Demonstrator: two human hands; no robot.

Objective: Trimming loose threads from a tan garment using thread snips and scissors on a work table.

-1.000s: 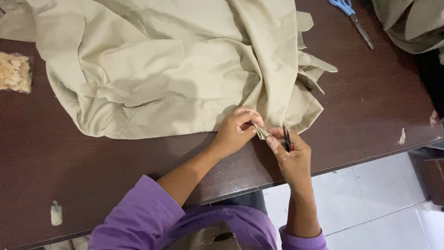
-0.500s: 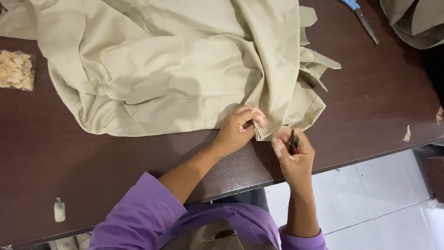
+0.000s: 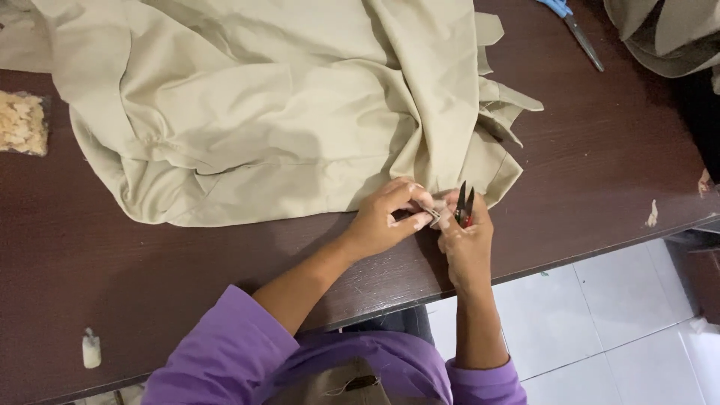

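Beige fabric edge [image 3: 433, 212] between fingertips [image 3: 415, 204]

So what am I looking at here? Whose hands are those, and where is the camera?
The camera sits on a person's head and looks down, so you see their own two arms in purple sleeves reaching out in front of them. There is no machine here, only bare hands.

They work at a dark brown table. A big piece of beige cloth lies spread and crumpled over most of it. The left hand pinches the near edge of the cloth. The right hand holds small thread snips with their pointed blades standing up, right beside that pinched edge.

Farther off, at the top right, lie scissors with blue handles. At the left edge is a small pile of pale scraps, and near the front left corner a small white object, too small to tell what it is.
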